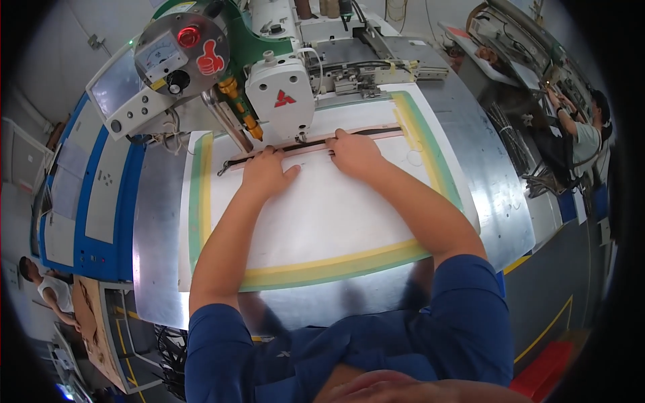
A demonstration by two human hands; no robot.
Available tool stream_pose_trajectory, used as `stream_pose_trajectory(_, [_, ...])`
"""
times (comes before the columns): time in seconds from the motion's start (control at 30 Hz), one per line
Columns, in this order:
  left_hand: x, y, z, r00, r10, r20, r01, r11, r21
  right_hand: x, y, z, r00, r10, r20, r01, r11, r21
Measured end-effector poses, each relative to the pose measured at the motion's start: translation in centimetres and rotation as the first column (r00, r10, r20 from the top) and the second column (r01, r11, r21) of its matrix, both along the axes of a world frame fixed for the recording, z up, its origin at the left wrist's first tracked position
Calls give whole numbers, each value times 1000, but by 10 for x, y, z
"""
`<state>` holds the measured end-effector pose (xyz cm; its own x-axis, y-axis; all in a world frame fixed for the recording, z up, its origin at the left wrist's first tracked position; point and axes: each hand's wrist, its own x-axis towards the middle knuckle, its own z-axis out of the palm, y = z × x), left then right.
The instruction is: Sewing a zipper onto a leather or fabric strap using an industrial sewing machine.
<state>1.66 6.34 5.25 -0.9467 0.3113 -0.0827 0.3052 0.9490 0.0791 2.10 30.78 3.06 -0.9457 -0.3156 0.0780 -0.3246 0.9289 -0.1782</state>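
Observation:
A long pinkish strip with a black zipper (pixel 381 130) lies across a white board (pixel 309 221) bordered with green and yellow tape, a metal pull at its left end. My left hand (pixel 269 171) lies with bent fingertips on the strip's left half, thumb spread away on the board. My right hand (pixel 353 154) has its fingers curled onto the strip right of centre. Just behind and above my hands stand the white sewing-machine head (pixel 279 97) and a brass-coloured cylinder (pixel 242 107), partly hiding what is beneath.
A steel table (pixel 158 242) carries the board. A dial unit (pixel 161 57) and screen (pixel 114 84) hang upper left, beside a blue cabinet (pixel 101 195). A co-worker (pixel 584 134) works at the right; another person (pixel 50 289) is at a wooden table (pixel 94 322) lower left.

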Motion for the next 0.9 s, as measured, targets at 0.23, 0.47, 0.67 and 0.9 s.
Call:
stream_pose_trajectory(0.23, [7, -4, -7, 990, -20, -138, 22, 1000, 17, 6, 29, 7, 997, -74, 10, 73, 997, 30])
stream_pose_trajectory(0.47, [7, -10, -6, 997, 25, -70, -28, 999, -42, 8, 48, 6, 994, -112, -18, 113, 991, 74])
stream_pose_trajectory(0.67, [2, -8, -11, 998, -16, -54, 18, 999, 47, 7, 40, 4, 995, -95, -8, 95, 995, 29])
stream_pose_trajectory(0.9, [9, -1, -11, 995, -4, -100, 5, 1000, 7, 5, 22, 7, 997, -80, 5, 80, 996, 26])
